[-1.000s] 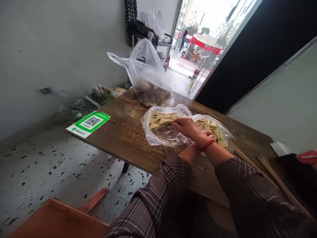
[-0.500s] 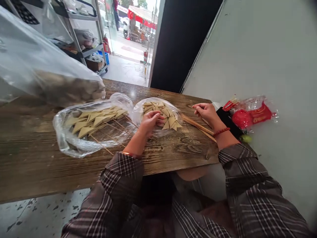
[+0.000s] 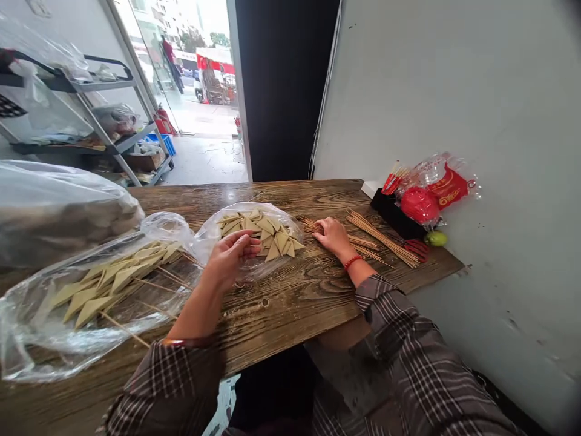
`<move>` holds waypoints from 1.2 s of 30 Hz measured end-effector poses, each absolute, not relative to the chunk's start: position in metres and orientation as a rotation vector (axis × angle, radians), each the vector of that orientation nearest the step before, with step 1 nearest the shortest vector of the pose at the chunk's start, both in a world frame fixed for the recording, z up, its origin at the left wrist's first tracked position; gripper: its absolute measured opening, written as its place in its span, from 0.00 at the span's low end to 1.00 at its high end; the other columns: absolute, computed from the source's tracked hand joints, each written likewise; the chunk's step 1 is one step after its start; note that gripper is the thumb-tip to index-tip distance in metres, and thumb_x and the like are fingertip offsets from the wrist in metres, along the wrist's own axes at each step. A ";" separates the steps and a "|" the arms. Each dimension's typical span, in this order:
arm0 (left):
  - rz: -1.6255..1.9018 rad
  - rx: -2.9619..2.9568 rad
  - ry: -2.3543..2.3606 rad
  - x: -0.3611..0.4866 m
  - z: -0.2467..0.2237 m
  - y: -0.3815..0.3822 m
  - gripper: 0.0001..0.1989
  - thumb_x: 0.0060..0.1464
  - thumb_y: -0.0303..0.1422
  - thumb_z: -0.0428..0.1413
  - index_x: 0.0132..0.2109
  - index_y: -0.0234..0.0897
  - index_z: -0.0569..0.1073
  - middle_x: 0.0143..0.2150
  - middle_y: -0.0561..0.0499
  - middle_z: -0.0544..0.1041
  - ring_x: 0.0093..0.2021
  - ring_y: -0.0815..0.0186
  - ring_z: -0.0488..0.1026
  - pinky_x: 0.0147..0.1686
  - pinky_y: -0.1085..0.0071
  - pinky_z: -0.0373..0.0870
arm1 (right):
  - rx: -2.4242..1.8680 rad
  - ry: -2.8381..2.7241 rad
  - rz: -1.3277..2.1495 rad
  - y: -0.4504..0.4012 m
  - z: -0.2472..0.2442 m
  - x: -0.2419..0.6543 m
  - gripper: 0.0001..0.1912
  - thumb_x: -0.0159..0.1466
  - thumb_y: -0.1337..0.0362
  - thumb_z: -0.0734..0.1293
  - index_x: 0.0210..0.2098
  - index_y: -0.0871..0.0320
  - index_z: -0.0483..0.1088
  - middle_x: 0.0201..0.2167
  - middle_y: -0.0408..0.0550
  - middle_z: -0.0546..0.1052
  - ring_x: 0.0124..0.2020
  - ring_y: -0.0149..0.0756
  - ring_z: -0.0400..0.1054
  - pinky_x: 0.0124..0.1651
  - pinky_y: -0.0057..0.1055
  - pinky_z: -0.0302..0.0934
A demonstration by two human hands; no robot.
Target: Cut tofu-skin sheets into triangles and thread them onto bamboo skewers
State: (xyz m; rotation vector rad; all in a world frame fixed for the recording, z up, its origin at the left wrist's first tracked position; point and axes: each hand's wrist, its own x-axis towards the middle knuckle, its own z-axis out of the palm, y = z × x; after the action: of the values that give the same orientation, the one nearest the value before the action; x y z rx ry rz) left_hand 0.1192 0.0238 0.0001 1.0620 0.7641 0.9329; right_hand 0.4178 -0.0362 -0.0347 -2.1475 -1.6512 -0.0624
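Observation:
My left hand [image 3: 233, 249] hovers at the near left edge of a heap of flat beige triangular pieces [image 3: 267, 233]. Its fingers are loosely curled and apart, with nothing visible between them. The heap lies on a clear plastic bag [image 3: 213, 225]. To the right, my right hand [image 3: 333, 235] rests on a bundle of thin wooden sticks [image 3: 363, 243], its fingertips closed on a stick at the bundle's left end. More beige triangles [image 3: 122, 272], some with sticks in them, lie in overlapping rows on another clear plastic bag [image 3: 59, 351] at left.
A second bundle of sticks [image 3: 385, 239] lies farther right on the wooden table [image 3: 290, 315]. Beside the wall are a black box [image 3: 397, 215], a red plastic-wrapped item [image 3: 420, 204] and a green round thing [image 3: 436, 238]. A large filled plastic bag [image 3: 68, 212] stands at left; a shelf cart [image 3: 104, 109] is behind.
My right hand has come down from above the table onto the sticks. My left hand stays by the heap. The view has turned right, showing more sticks and the black box.

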 end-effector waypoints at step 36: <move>1.061 0.974 0.792 0.121 0.005 0.013 0.13 0.53 0.33 0.62 0.44 0.32 0.73 0.32 0.50 0.80 0.26 0.72 0.76 0.30 0.75 0.72 | -1.529 -1.556 -0.491 -0.054 -0.019 0.415 0.16 0.72 0.58 0.58 0.44 0.58 0.75 0.39 0.54 0.79 0.42 0.40 0.72 0.47 0.37 0.65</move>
State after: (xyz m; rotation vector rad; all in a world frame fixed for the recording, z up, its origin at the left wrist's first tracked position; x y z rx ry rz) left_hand 0.1209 0.0131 0.0055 0.9737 0.7917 1.0609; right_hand 0.4148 -0.0545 -0.0191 -1.5286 -1.5556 -0.4910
